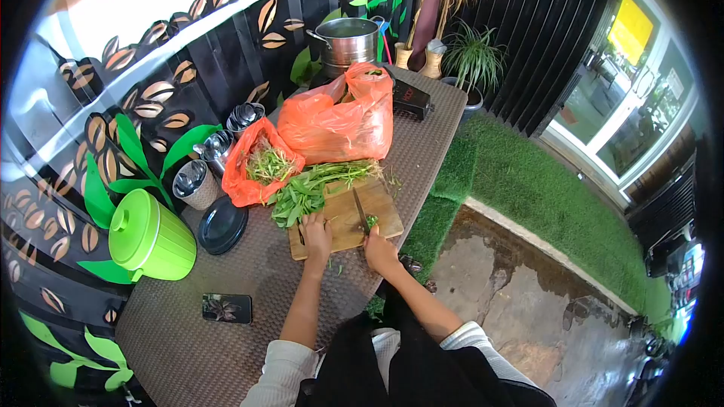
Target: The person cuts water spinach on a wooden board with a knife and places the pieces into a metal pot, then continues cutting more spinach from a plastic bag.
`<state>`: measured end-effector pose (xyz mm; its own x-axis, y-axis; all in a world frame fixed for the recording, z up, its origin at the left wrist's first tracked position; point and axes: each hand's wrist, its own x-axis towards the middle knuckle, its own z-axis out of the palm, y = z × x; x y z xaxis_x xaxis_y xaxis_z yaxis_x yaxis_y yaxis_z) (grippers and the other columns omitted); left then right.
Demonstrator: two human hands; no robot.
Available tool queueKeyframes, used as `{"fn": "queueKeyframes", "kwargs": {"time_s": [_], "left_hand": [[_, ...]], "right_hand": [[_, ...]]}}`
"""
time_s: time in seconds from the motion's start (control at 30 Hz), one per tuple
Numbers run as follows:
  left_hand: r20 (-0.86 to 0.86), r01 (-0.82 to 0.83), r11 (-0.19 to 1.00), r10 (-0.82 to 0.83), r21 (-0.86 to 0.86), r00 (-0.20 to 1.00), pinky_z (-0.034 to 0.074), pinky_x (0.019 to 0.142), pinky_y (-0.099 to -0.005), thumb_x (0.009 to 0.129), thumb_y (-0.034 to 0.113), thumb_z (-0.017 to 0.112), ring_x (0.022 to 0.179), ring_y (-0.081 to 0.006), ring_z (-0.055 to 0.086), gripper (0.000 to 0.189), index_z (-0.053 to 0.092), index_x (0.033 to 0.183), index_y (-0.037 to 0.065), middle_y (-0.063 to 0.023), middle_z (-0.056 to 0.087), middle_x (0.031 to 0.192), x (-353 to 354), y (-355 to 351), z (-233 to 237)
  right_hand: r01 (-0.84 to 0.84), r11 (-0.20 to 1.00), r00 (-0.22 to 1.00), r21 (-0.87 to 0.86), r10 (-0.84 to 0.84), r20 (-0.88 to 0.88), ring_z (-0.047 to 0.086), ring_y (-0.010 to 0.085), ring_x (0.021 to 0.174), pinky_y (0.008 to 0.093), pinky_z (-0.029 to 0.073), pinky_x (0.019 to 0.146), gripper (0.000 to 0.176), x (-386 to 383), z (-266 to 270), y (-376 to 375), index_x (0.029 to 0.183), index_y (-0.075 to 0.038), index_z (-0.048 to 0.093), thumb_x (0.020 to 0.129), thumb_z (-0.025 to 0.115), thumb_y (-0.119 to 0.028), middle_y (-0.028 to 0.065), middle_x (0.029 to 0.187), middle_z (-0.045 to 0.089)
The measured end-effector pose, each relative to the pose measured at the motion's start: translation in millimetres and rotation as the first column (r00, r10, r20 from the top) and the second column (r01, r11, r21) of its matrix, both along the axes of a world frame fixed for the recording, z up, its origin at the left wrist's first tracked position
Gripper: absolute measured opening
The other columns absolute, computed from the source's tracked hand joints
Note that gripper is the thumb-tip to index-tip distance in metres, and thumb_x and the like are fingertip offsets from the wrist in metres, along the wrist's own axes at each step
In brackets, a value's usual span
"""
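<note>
A wooden cutting board (343, 218) lies on the table in front of me. My right hand (381, 250) is wrapped round the handle of a knife (360, 207), whose blade points away from me across the board. Beside the blade sits a small heap of chopped greens (372, 221). My left hand (316, 235) rests on the board's left part, fingers stretched forward and touching the edge of the leafy greens (298, 194). Their stems run along the board's far edge. An orange plastic bag (235, 173) with cut stems stands open behind them.
A larger orange bag (339, 124) stands behind the board, near a steel pot (347, 39) and a black stove (409, 98). To the left are dark plates (224, 224), cutlery holders (197, 184), a green lidded bucket (154, 237) and a phone (227, 308). The table's edge (434, 181) runs along the right.
</note>
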<state>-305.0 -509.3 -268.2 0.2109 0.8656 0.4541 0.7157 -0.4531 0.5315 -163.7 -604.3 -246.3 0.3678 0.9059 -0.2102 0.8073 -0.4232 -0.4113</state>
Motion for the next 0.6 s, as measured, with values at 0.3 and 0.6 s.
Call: {"fn": "queueKeyframes", "kwargs": {"time_s": [0.3, 0.6], "left_hand": [[0.073, 0.279, 0.957, -0.274, -0.074, 0.959, 0.036, 0.085, -0.0407, 0.082, 0.008, 0.06, 0.093, -0.0304, 0.051, 0.009, 0.062, 0.088, 0.002, -0.0107, 0.059, 0.09, 23, -33, 8], [0.187, 0.304, 0.953, -0.298, -0.008, 0.936, 0.038, 0.084, -0.0388, 0.082, 0.006, 0.059, 0.09, -0.0288, 0.052, 0.011, 0.066, 0.089, 0.002, -0.0101, 0.058, 0.087, 26, -42, 4]], "right_hand": [[-0.054, 0.997, 0.998, -0.053, 0.051, -0.048, 0.065, 0.0411, 0.083, 0.0485, 0.052, 0.072, 0.035, 11, 9, 5, 0.117, 0.004, 0.038, 0.091, 0.041, -0.019, 0.0273, 0.087, 0.065], [-0.048, 0.999, 0.999, -0.015, 0.048, -0.018, 0.065, 0.0413, 0.082, 0.0468, 0.053, 0.069, 0.033, -4, 17, -7, 0.114, 0.003, 0.039, 0.091, 0.043, -0.019, 0.0274, 0.087, 0.065]]}}
